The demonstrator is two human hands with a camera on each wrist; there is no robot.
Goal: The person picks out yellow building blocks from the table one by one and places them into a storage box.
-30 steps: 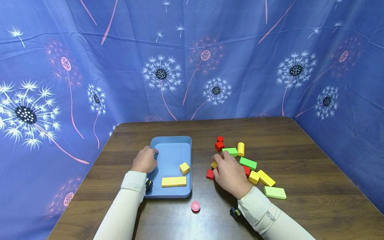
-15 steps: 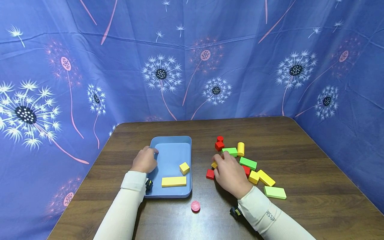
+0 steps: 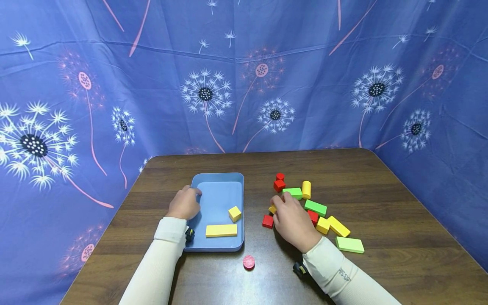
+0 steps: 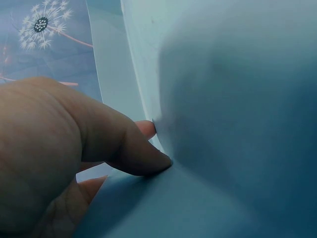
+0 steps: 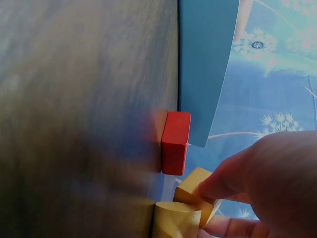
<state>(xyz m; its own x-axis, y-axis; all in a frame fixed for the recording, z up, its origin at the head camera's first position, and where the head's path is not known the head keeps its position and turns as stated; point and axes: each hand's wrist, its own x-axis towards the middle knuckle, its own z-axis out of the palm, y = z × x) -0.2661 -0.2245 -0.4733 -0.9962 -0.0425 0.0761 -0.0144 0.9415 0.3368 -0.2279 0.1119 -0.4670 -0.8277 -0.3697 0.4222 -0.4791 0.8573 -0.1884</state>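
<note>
My left hand grips the left wall of a shallow blue tray. In the left wrist view the thumb lies inside the wall, with other fingers on its outer side. A yellow cube and a long yellow block lie in the tray. On the right, my right hand pinches a yellow block between thumb and fingers. Beside it stands a yellow cylinder; a red block sits close by. The palm hides part of the group in the head view.
Around the right hand lie green blocks, a yellow cylinder, red pieces, a yellow cube, a yellow slab and a light green slab. A red disc lies before the tray. A blue patterned cloth hangs behind the table.
</note>
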